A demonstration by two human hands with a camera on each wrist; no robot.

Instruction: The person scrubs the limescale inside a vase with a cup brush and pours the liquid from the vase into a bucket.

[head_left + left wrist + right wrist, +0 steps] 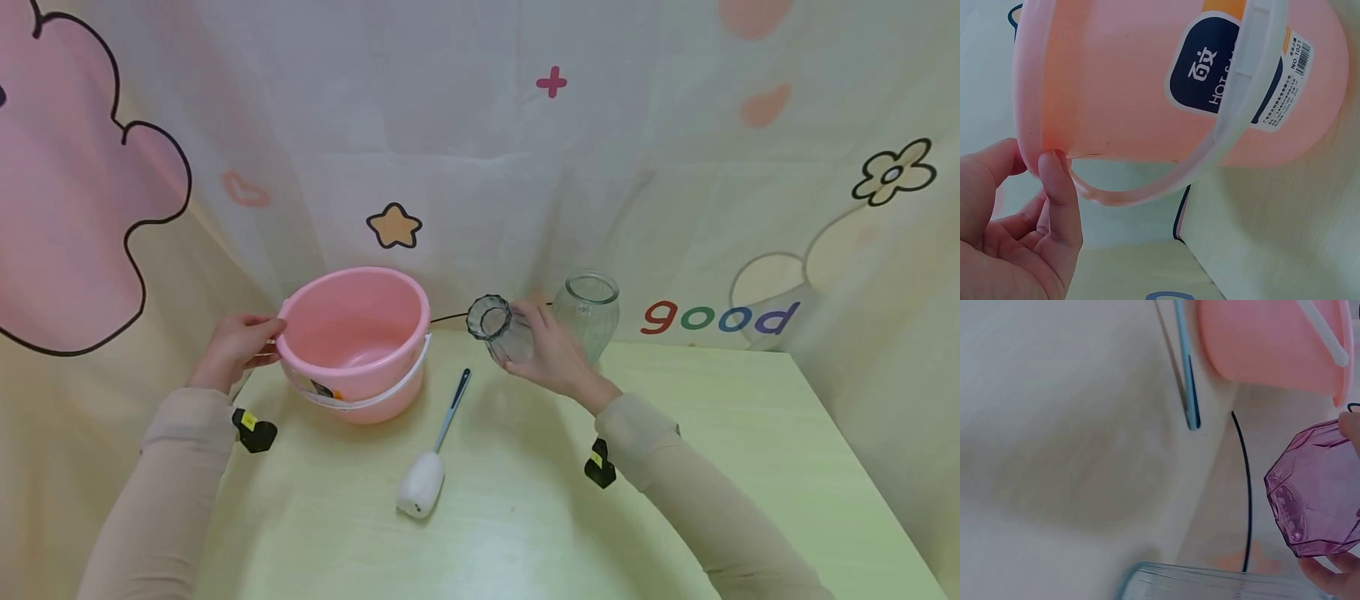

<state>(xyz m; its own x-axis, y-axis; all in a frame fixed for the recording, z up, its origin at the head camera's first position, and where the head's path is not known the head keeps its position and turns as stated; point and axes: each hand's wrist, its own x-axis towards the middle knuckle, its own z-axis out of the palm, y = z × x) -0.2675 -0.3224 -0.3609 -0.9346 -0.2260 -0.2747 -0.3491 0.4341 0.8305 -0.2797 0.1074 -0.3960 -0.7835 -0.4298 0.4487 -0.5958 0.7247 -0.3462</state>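
Observation:
At the left stands a pink plastic bucket [382,408] with a white handle [375,400]; its label [1200,65] shows in the left wrist view. My left hand [238,343] pinches the bucket's left rim between thumb and fingers. Above the table, right of the bucket, my right hand [557,354] grips a faceted glass vase [513,340]. The vase lies tilted, its scalloped mouth towards the bucket. It looks greyish in the head view and purple in the right wrist view. Just behind that hand a clear ribbed glass jar [598,329] stands upright.
A bottle brush [422,483] with a white sponge head and blue handle [452,410] lies on the pale green table [525,533], in front of and between the bucket and vase. A printed curtain [480,125] hangs behind the table.

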